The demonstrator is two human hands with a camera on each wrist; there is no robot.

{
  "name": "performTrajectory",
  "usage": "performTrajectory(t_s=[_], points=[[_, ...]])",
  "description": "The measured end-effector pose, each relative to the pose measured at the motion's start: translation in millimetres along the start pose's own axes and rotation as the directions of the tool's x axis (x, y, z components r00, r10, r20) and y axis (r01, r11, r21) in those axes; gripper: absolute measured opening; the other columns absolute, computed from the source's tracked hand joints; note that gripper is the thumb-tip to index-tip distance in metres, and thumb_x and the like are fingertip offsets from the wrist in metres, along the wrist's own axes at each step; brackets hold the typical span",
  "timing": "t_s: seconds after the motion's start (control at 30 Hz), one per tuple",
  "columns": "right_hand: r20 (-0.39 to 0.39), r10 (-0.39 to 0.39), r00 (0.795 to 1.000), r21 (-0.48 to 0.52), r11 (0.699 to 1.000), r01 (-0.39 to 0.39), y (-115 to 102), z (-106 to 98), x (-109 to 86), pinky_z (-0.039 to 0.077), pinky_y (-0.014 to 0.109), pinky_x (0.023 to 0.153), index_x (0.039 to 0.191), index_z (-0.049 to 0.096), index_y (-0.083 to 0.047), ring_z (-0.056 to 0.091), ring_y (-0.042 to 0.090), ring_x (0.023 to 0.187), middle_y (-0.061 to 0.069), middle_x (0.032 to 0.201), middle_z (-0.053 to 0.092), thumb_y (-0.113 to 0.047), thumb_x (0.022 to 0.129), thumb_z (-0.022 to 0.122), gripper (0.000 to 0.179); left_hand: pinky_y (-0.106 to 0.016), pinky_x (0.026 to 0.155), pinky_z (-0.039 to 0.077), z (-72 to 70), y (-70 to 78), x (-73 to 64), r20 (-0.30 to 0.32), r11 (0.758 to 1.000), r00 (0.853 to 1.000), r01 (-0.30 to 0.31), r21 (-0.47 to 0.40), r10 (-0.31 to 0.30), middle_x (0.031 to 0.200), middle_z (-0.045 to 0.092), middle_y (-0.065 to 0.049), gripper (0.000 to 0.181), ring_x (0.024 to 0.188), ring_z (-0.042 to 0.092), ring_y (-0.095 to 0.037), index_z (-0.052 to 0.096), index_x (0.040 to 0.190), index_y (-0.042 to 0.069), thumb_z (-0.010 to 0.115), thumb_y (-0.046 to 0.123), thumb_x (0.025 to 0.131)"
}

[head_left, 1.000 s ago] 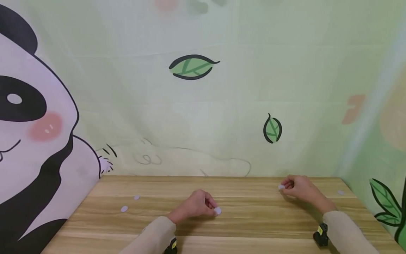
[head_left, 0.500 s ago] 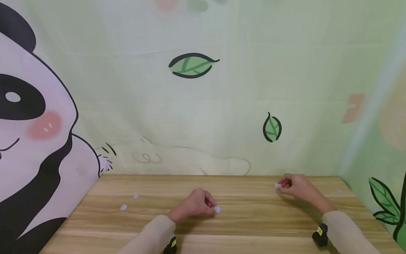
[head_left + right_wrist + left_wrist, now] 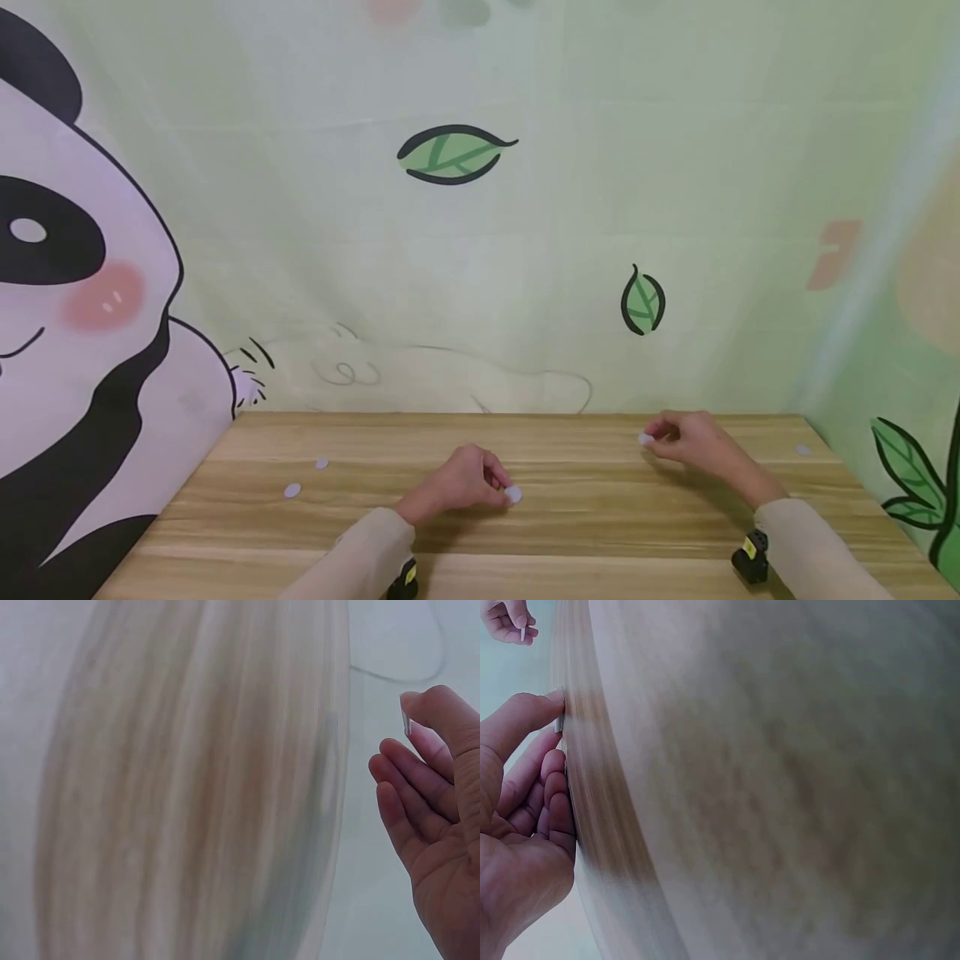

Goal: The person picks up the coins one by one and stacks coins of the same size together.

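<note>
My left hand (image 3: 467,479) pinches a small white disc (image 3: 513,494) between thumb and forefinger, low over the middle of the wooden table (image 3: 570,533). The left wrist view has that disc nearly edge-on at the fingertips, the other fingers curled toward the palm. Toward the back right, my right hand (image 3: 693,442) pinches a second white disc (image 3: 646,439) by thumb and forefinger. From the right wrist camera this disc (image 3: 406,720) looks thin and flat, raised above the tabletop.
Two more white discs, one nearer (image 3: 292,491) and one farther (image 3: 322,463), lie on the table's left side. Another pale disc (image 3: 802,450) lies near the back right corner. Behind the table hangs a green backdrop (image 3: 525,275) printed with a panda and leaves.
My right hand has moved a short way left, carrying its disc. The left hand stays in place with its disc, and the loose discs lie where they were.
</note>
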State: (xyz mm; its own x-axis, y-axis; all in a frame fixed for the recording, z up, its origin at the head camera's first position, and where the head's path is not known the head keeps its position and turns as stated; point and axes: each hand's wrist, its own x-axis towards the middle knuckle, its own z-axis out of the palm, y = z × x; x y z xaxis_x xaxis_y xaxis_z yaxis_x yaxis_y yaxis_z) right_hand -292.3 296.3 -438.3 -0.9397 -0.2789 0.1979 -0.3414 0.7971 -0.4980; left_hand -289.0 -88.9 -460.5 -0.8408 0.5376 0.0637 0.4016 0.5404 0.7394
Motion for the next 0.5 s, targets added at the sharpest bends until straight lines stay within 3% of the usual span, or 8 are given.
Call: performTrajectory(t_s=[0.23, 0.5], points=[[0.014, 0.007, 1.0, 0.016, 1.0, -0.007, -5.7, -0.4, 0.8, 0.054, 0.041, 0.082, 0.103, 0.072, -0.009, 0.062, 0.018, 0.091, 0.001, 0.098, 0.07, -0.026, 0.093, 0.076, 0.02, -0.017, 0.059, 0.042, 0.6, -2.0, 1.9, 0.002, 1.0, 1.0, -0.008, -0.011, 0.008, 0.069, 0.061, 0.007, 0.015, 0.065, 0.052, -0.003, 0.076, 0.081, 0.003, 0.089, 0.005, 0.073], [-0.006, -0.046, 0.999, 0.004, 0.999, 0.046, -11.2, 5.2, 1.5, 0.056, 0.04, 0.082, 0.1, 0.073, -0.01, 0.067, 0.018, 0.092, 0.0, 0.097, 0.072, -0.025, 0.092, 0.076, 0.017, -0.017, 0.059, 0.042, -0.5, -0.8, 0.6, 0.002, 1.0, 1.0, -0.012, -0.007, 0.012, 0.069, 0.062, 0.007, 0.015, 0.065, 0.052, -0.003, 0.076, 0.081, 0.003, 0.089, 0.006, 0.073]])
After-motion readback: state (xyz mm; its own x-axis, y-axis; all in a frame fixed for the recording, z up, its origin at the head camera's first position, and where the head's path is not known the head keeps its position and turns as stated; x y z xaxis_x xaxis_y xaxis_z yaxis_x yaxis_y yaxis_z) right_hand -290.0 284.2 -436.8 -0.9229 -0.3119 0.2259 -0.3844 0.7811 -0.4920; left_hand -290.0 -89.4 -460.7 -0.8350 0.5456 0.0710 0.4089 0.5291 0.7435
